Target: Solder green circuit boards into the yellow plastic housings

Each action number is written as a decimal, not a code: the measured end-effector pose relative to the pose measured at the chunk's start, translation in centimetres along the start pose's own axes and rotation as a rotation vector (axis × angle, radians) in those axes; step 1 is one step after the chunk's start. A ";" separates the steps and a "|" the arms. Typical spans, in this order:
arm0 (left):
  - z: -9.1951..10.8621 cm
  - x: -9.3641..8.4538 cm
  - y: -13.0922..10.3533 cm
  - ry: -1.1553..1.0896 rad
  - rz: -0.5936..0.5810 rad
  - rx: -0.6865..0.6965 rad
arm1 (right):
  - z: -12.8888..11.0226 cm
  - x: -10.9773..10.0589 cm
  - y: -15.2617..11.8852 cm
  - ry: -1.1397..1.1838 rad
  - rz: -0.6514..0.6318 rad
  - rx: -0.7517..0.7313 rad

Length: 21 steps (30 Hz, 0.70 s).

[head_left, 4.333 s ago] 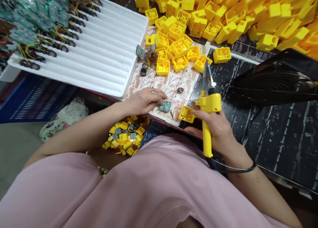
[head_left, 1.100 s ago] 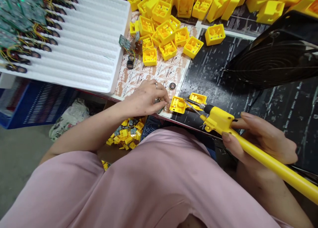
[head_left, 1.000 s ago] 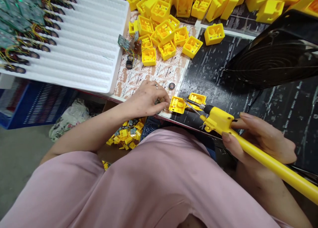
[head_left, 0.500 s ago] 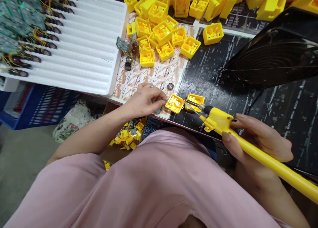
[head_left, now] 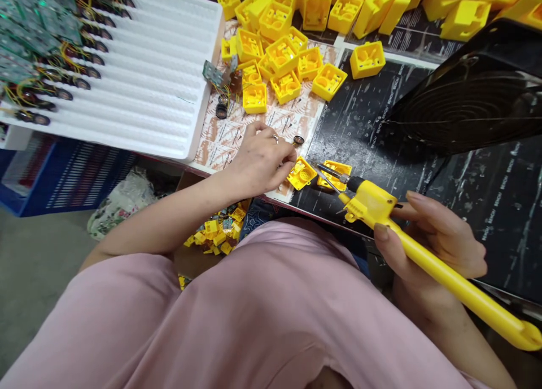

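Note:
My right hand [head_left: 436, 236] is wrapped round a yellow soldering gun [head_left: 381, 205]; its metal tip and thin feed tube point left. Just beyond the tip, on the black mat, lies an open yellow casing half [head_left: 334, 174]. Left of it another yellow casing half [head_left: 302, 173] shows small grille holes inside. My left hand [head_left: 266, 157] is curled at that half's left edge, fingers closed and pointing down; what they hold is hidden. A small round black speaker [head_left: 298, 140] sits tilted by its fingertips, with a bit of yellow wire at it.
Many yellow casings [head_left: 282, 56] are heaped at the back. A white foam tray [head_left: 156, 67] at left carries circuit boards [head_left: 38, 33] with wired speakers. One wired board [head_left: 215, 73] lies beside it. A black fan-like unit [head_left: 470, 90] stands right. Below is a box of yellow parts [head_left: 218, 234].
My left hand has shifted slightly right and up, and turned more palm-down. The speaker has tipped from lying flat. The left casing half now shows its grille. The soldering gun has barely moved.

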State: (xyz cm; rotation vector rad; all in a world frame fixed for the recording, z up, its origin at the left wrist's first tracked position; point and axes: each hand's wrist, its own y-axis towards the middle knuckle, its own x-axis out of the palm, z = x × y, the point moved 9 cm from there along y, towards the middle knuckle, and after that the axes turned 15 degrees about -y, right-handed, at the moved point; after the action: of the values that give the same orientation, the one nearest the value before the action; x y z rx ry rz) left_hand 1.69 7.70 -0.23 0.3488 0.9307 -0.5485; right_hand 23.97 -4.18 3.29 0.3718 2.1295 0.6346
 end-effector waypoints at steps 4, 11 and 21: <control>0.8 0.6 0.3 0.175 0.002 0.060 | -1.2 1.0 -0.1 0.048 -0.057 -0.072; 2.0 1.4 0.8 0.431 -0.191 0.027 | -3.3 1.7 0.7 -0.006 -0.101 -0.200; 2.5 1.7 1.0 0.452 -0.266 0.045 | -5.2 1.6 2.0 -0.034 -0.170 -0.383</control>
State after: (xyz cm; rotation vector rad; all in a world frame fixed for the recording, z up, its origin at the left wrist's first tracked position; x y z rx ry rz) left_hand 4.70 6.75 -0.23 0.4007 1.4157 -0.7514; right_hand 18.95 -3.37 5.98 -0.0096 1.9278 0.9061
